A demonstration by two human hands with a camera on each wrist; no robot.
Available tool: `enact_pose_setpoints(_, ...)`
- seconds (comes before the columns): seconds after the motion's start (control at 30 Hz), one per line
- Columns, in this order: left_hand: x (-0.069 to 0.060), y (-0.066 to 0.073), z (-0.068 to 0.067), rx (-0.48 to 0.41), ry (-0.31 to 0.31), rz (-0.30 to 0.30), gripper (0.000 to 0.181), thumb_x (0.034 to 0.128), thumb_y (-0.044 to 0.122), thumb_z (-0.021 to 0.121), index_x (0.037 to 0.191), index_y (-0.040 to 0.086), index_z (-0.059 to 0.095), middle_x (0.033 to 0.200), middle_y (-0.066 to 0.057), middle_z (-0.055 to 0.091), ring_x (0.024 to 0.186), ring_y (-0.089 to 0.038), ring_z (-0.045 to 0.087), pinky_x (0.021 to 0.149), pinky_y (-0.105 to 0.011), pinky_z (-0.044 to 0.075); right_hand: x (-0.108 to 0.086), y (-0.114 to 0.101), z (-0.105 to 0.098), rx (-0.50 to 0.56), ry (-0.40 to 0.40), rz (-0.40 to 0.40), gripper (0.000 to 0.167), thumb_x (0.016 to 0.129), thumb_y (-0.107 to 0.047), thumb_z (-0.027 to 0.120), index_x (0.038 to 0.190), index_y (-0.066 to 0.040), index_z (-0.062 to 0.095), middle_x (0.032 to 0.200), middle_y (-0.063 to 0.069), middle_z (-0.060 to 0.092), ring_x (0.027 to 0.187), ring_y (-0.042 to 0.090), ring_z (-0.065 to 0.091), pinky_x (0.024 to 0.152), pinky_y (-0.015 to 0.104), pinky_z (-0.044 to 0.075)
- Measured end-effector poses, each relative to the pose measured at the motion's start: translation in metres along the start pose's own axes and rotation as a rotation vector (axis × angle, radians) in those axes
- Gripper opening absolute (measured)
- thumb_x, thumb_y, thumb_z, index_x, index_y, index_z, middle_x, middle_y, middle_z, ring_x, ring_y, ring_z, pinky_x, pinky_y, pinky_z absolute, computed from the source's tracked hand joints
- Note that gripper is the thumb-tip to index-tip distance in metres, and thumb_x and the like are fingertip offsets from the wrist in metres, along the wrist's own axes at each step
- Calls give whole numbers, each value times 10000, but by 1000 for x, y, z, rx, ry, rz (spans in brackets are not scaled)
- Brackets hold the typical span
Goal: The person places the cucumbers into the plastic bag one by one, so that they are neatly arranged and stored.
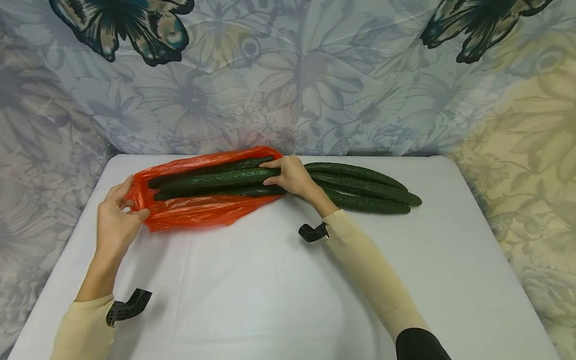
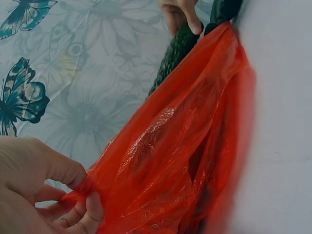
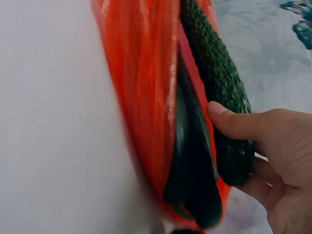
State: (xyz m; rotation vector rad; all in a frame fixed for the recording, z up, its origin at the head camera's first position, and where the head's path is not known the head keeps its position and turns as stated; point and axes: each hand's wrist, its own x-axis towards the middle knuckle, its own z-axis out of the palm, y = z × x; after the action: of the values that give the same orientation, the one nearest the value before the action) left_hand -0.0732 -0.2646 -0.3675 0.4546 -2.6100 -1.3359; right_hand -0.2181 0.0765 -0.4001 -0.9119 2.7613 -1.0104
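Observation:
A thin red plastic bag [image 1: 193,216] lies lengthwise on the left half of the table, with several long dark green cucumbers [image 1: 216,180] inside it. At the bag's left end, my left hand [image 1: 116,217] pinches the plastic between thumb and fingers; in the left wrist view, the film [image 2: 161,141] stretches away from those fingertips. My right hand [image 1: 294,175] is at the bag's right-hand opening. In the right wrist view, its thumb and fingers grip the end of one bumpy cucumber [image 3: 217,63], while other cucumbers [image 3: 195,161] lie beside it within the red film.
Three loose cucumbers [image 1: 360,186] lie side by side just right of my right hand, partly behind it. A white cloth covers the table [image 1: 252,290]. Flower-and-butterfly fabric [image 1: 288,80] hangs at the back and along both sides.

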Motion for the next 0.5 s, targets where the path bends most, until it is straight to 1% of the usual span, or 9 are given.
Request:
enact_pose_setpoints(0.1,0,-1,2,-6,-5,2,815,813,-133,630,1524,141,341,1469,-138,414,894,-50,437,573,-89,408,10,-4,8,-28,-2,-19,452,785,-221,819,1211,-113,714,435,18,469,396,82,215,449,227,228)
enact_pose_setpoints(0.17,-2,-3,2,2,-15,-2,815,816,-127,630,1527,142,335,1473,-138,410,909,-58,433,573,-89,408,14,-5,15,-27,-4,-30,447,782,-226,820,1203,-118,720,449,14,483,396,79,234,449,219,236)
enact_pose_setpoints(0.3,-7,-6,-1,24,-22,12,813,808,-132,627,1525,116,334,1468,-161,415,897,-56,435,561,-91,411,21,-5,25,-18,-20,-29,449,786,-251,813,1211,-141,717,455,5,489,403,77,235,458,216,242)
enact_pose_setpoints(0.4,-6,-5,-2,33,-12,33,811,803,-134,627,1521,109,339,1461,-159,426,894,-58,440,556,-90,412,27,-4,25,-25,-20,-23,453,791,-265,806,1220,-155,713,448,6,484,397,82,240,457,218,244)
enact_pose_setpoints(0.5,-2,-3,-2,35,0,50,801,808,-129,629,1520,104,343,1463,-150,429,903,-76,444,565,-90,411,34,-5,22,-27,-9,-13,453,791,-254,807,1222,-156,712,484,41,539,377,85,305,455,220,260)
